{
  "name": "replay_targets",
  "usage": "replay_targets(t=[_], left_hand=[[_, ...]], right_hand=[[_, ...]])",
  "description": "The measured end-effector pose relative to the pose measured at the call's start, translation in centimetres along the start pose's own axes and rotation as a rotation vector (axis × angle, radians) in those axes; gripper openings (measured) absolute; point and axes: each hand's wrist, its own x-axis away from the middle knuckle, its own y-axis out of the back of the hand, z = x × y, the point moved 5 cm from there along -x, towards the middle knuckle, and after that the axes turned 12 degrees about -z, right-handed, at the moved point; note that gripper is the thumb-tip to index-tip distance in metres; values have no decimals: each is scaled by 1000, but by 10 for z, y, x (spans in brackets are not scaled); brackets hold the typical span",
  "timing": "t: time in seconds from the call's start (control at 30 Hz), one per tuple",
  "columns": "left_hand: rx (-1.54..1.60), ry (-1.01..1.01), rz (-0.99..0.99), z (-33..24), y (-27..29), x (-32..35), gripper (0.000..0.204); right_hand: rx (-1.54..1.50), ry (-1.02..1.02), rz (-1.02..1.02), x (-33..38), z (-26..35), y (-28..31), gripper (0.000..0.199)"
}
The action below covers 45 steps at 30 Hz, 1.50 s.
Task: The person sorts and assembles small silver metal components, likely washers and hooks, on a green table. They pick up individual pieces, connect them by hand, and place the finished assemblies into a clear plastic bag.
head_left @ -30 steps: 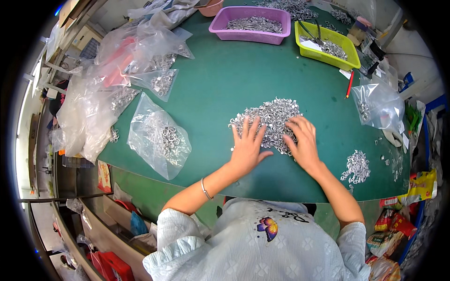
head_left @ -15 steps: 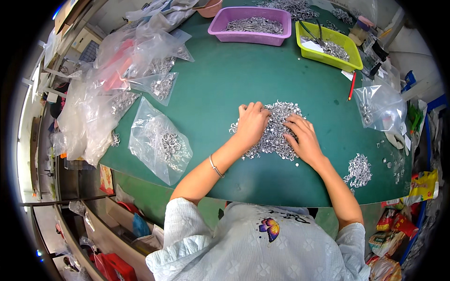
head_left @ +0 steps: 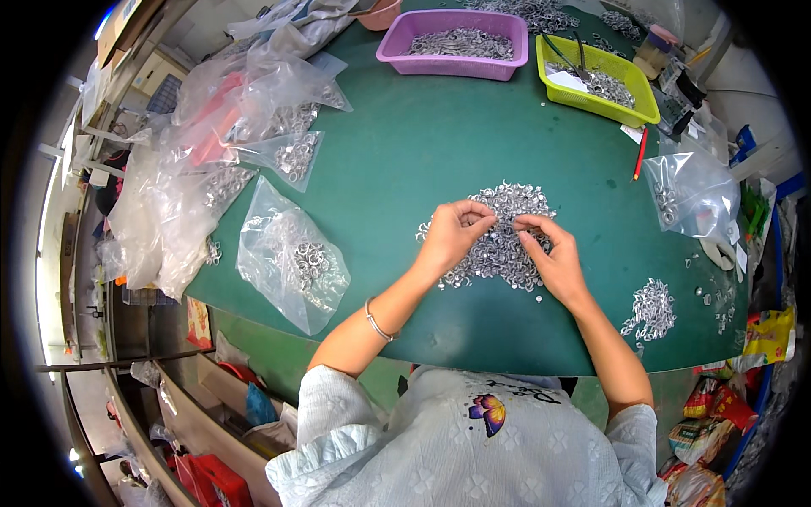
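A heap of small silvery metal pieces (head_left: 507,258), many of them ring-like, lies on the green table. Over its left side is my left hand (head_left: 454,238), thumb and forefinger drawn together in a pinch. Facing it across the heap, my right hand (head_left: 557,258) has its fingers curled and the thumb close to the forefinger. Anything between the fingertips of either hand is too small to tell from the pieces behind. A silver bangle (head_left: 380,321) circles my left wrist.
A clear bag of rings (head_left: 311,262) lies left of the heap, more plastic bags (head_left: 198,182) beyond it. A smaller pile (head_left: 650,308) sits at right. Behind stand a purple basket (head_left: 452,68) and a yellow-green basket (head_left: 601,103) with pliers. A red pencil (head_left: 639,155) lies near a clear bag (head_left: 693,190).
Both hands have come up from within the heap. My left fingers, earlier spread into the pieces, are now pinched; my right fingers have curled in toward the thumb.
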Motion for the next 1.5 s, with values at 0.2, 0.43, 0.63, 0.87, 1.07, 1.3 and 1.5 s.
replay_targets(t=[0.2,0.43,0.63,0.87,1.07,1.3,1.5], left_hand=[[-64,-228,-56,-28,-9,20,10],[-154,-396,68,-40,-40,49,13],[-216,-537,293,-40,-78,81,19],[-265,-691,343,-42,-114,100,14],[-313,-724,390,-39,-132,106,15],[-332,-714,408,-39,-141,107,14],[-333,-685,436,-37,-150,107,15]], right_hand=[[-196,-255,8,6,-11,-6,19],[-134,-322,-64,38,-25,50,15],[182,-253,-659,92,-49,223,15],[801,-203,-920,155,-63,364,13],[661,-322,-1153,183,-84,431,16],[653,-330,-1371,198,-123,503,22],[1028,-278,-1272,190,-118,505,26]])
